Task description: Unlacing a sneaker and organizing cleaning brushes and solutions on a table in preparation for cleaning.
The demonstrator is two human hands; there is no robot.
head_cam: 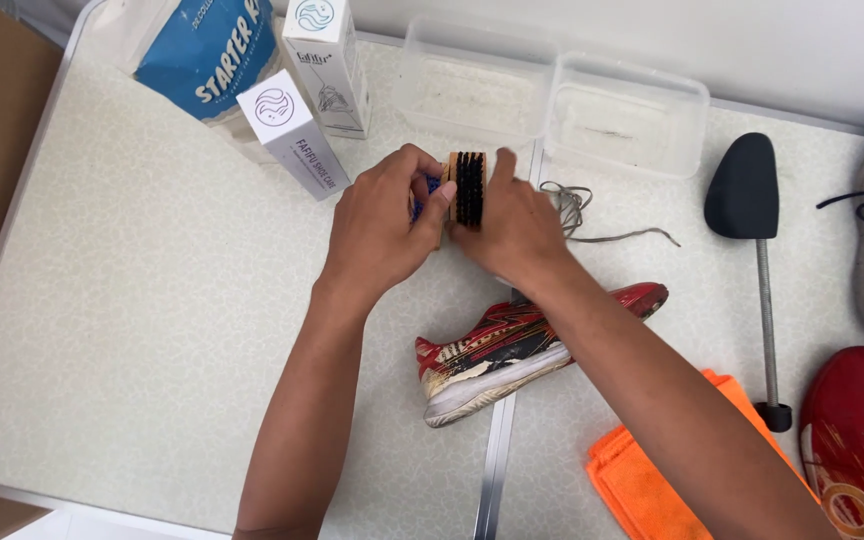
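Both bare forearms reach up from the lower edge of the view and converge toward the middle — the left rising almost straight, the right slanting in from the lower right corner. The left hand (380,228) is knuckles-up, its fingers curled inward and its thumb stretched toward the other hand. The right hand (510,230) sits just beside it, back to the camera, fingers bent — the two hands touch at the fingertips.
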